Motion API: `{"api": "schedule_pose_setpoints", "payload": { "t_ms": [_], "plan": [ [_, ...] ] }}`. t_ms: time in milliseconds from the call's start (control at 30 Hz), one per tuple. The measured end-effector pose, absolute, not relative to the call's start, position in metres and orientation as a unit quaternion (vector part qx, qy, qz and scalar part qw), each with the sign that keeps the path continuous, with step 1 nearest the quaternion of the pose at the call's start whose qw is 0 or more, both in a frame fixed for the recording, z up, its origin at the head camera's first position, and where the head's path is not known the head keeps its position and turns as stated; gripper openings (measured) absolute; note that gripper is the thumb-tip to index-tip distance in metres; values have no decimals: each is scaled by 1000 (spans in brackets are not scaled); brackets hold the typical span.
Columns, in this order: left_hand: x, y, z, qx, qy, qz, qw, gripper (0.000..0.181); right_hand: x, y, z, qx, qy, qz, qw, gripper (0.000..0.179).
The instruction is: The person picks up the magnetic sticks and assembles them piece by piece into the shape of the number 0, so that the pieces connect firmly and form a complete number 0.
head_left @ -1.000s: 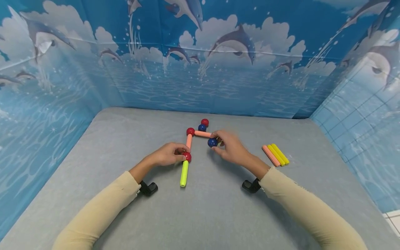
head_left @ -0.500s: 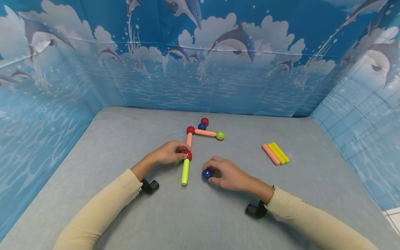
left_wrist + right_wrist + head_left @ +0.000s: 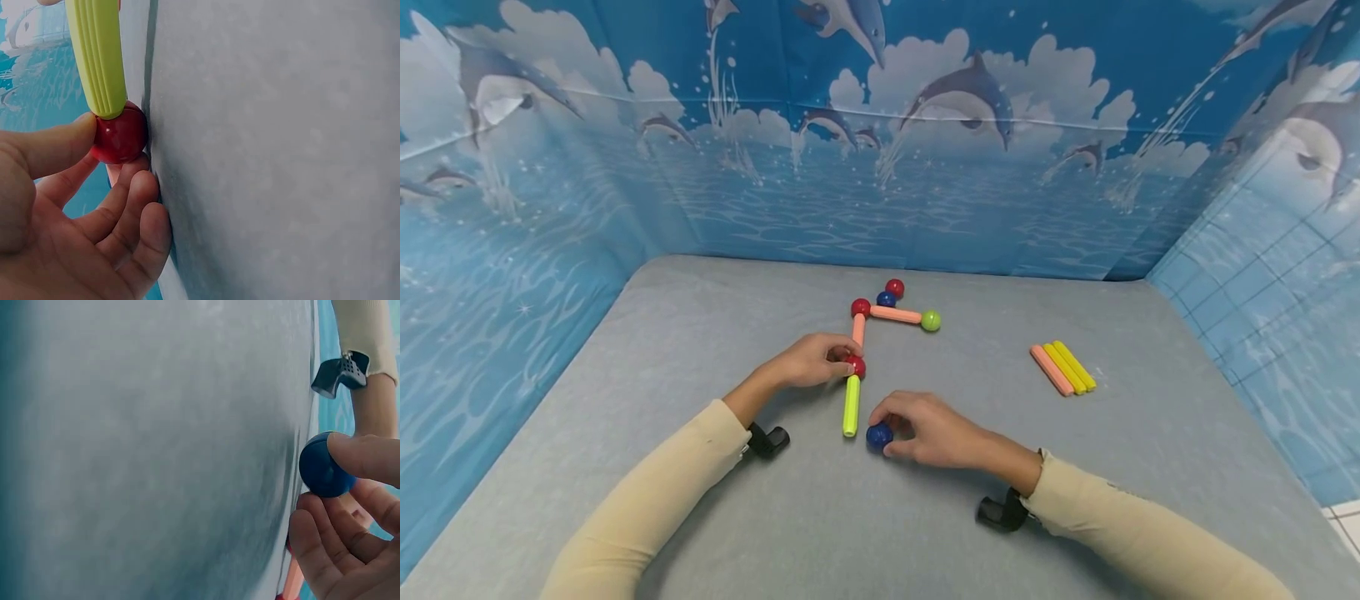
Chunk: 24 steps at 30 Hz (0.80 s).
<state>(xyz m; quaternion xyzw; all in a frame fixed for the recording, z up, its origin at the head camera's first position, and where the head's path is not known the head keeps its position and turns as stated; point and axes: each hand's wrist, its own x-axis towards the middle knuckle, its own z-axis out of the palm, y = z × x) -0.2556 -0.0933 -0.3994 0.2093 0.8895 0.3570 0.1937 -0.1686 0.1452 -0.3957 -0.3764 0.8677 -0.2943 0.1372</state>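
My left hand [image 3: 812, 360] pinches a red ball [image 3: 120, 134] between thumb and fingers. A yellow-green ribbed rod [image 3: 851, 407] joins that ball and points toward me; on its far side an orange rod [image 3: 858, 329] leads to another red ball [image 3: 861, 308]. From there a second orange rod [image 3: 896, 314] runs right to a green ball [image 3: 931, 321]. My right hand [image 3: 928, 429] grips a blue ball [image 3: 325, 465] by thumb and fingers, just right of the yellow-green rod's near end and apart from it.
Behind the second orange rod lie a loose-looking blue ball [image 3: 886, 299] and a red ball [image 3: 895, 288]. One orange rod [image 3: 1052, 370] and two yellow rods [image 3: 1074, 366] lie side by side at right. A dolphin-print curtain [image 3: 880, 208] borders the grey table [image 3: 700, 300].
My right hand has brought the blue ball toward me and left, from beside the far orange rod to near the yellow-green rod's end. The green ball came into sight. My left hand keeps its hold.
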Motion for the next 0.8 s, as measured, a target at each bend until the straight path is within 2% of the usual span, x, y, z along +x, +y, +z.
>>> {"api": "schedule_pose_setpoints", "payload": {
  "t_ms": [800],
  "plan": [
    [-263, -90, -399, 203, 892, 352, 196, 30, -164, 127, -400, -398, 858, -298, 130, 32]
  ]
}}
